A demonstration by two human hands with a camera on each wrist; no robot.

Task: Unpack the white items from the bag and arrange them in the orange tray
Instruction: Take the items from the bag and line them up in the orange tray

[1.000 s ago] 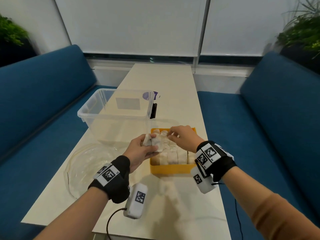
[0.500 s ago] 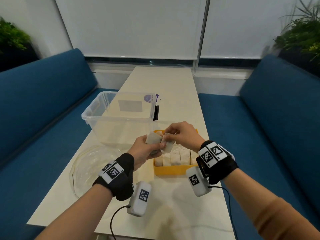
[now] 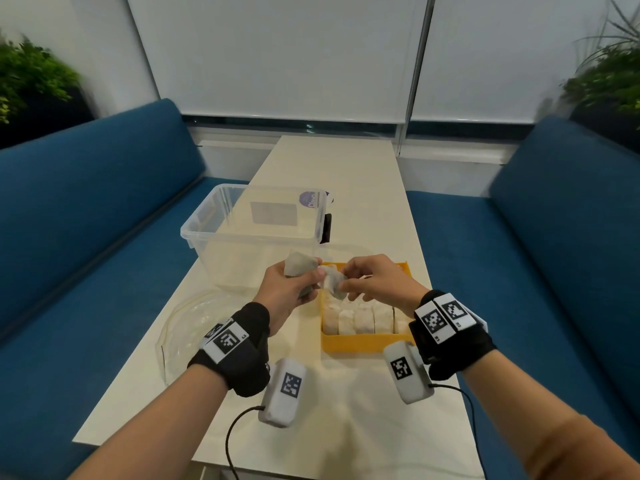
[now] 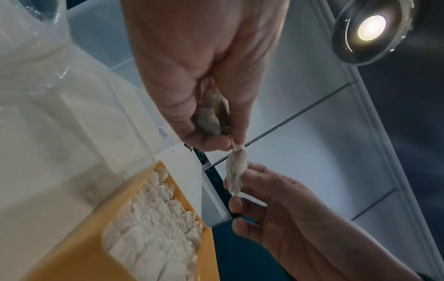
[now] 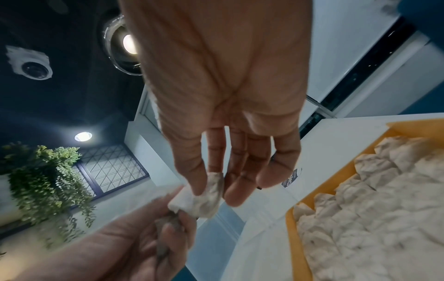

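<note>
Above the far left corner of the orange tray (image 3: pixel 360 344) my two hands meet. My left hand (image 3: pixel 308 279) grips one white pouch (image 3: pixel 298 265) in its palm and pinches the tip of a second white pouch (image 3: pixel 333 283). My right hand (image 3: pixel 343 289) pinches that second pouch between thumb and forefinger. In the left wrist view the second pouch (image 4: pixel 236 173) hangs between both hands; in the right wrist view it (image 5: pixel 204 195) sits under my thumb. Several white pouches (image 3: pixel 363 317) stand packed in rows in the tray. The clear bag (image 3: pixel 188 327) lies slack on the table at the left.
An empty clear plastic box (image 3: pixel 249 237) stands just behind my hands, with a small black object (image 3: pixel 325 228) at its right side. Blue sofas (image 3: pixel 86 220) flank the narrow pale table (image 3: pixel 346 168). A cable (image 3: pixel 232 441) hangs off the near edge.
Both hands have risen from the tray's far end. The right hand has drawn one pouch away from the one in the left palm, so they now hang apart.
</note>
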